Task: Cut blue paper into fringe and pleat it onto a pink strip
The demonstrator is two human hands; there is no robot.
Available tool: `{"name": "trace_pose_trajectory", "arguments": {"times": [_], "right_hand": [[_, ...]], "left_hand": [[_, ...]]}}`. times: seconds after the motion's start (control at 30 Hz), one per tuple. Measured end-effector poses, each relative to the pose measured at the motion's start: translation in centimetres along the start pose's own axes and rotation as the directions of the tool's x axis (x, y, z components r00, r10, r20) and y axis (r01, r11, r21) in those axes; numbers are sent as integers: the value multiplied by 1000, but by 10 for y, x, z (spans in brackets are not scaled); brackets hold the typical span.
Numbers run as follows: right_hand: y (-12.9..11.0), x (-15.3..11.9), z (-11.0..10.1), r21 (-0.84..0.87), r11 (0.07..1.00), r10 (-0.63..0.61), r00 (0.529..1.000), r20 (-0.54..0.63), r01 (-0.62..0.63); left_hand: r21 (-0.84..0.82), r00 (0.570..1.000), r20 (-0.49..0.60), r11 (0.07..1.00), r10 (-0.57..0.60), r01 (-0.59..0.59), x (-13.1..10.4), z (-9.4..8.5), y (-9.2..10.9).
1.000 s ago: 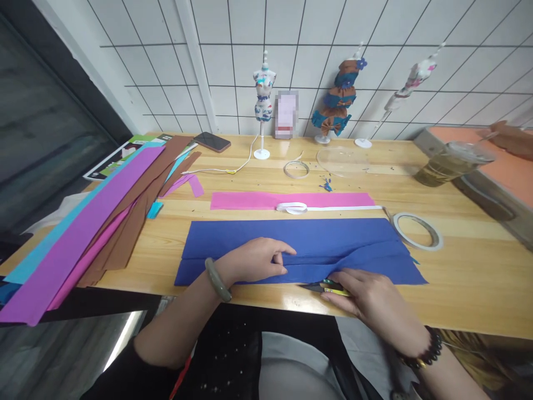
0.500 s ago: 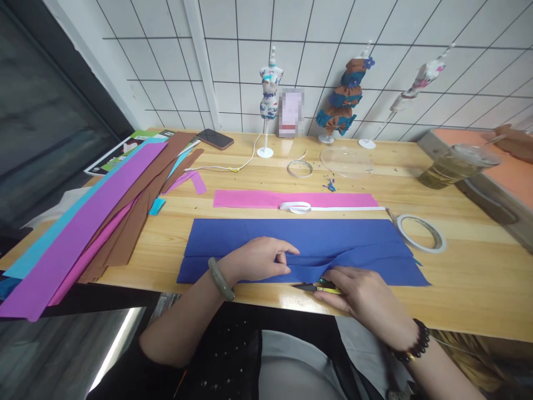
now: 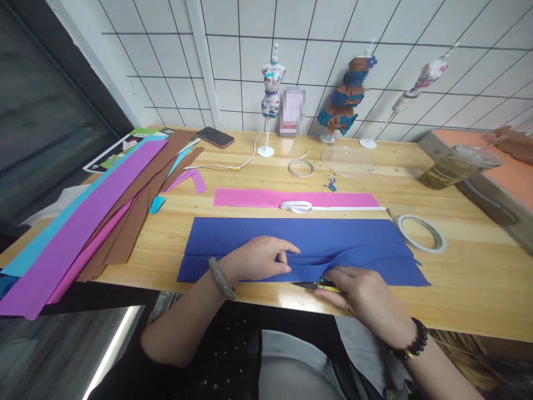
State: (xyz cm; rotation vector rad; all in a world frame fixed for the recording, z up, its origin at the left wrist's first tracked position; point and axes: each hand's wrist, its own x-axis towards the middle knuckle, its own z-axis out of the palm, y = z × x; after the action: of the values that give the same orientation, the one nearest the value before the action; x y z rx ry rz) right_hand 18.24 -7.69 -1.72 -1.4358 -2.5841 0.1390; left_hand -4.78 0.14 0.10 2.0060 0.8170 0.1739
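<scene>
A wide blue sheet [image 3: 258,230], fabric or crepe paper, lies folded lengthwise in front of me. My left hand [image 3: 262,258] rests on its middle, index finger and thumb apart, other fingers curled, with nothing held. At the near edge, my right hand [image 3: 358,289] is closed around what look like thread snips [image 3: 306,286], with a dark pointed tip and some yellow and green at the handle. The tip points left along the table edge. Beside that hand's fingertips the sheet's upper layer is raised in a wrinkle. Part of the snips is hidden in my grip.
A pink strip [image 3: 250,198] bears white tape [image 3: 345,208] leading to a roll [image 3: 421,233]. Coloured strips [image 3: 104,194] are piled left. Behind stand small mannequins [image 3: 272,91], a phone [image 3: 215,138] and a tape ring [image 3: 300,168]. A drink cup [image 3: 458,165] and another person's hand [image 3: 512,144] are right.
Both hands, the snips and the blue sheet keep almost the same places. The view has shifted very slightly.
</scene>
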Motion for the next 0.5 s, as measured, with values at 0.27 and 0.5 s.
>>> {"name": "trace_pose_trajectory", "arguments": {"times": [0.27,0.5], "right_hand": [[1,-3,1,13,1000,2,1000,1,-2],[-4,0,0,12,999,37,999,27,-37]], "left_hand": [[5,1000,4,1000,-1,1,0,0,-1],[-12,1000,-5,1000,5,-5,0,0,-1]]}}
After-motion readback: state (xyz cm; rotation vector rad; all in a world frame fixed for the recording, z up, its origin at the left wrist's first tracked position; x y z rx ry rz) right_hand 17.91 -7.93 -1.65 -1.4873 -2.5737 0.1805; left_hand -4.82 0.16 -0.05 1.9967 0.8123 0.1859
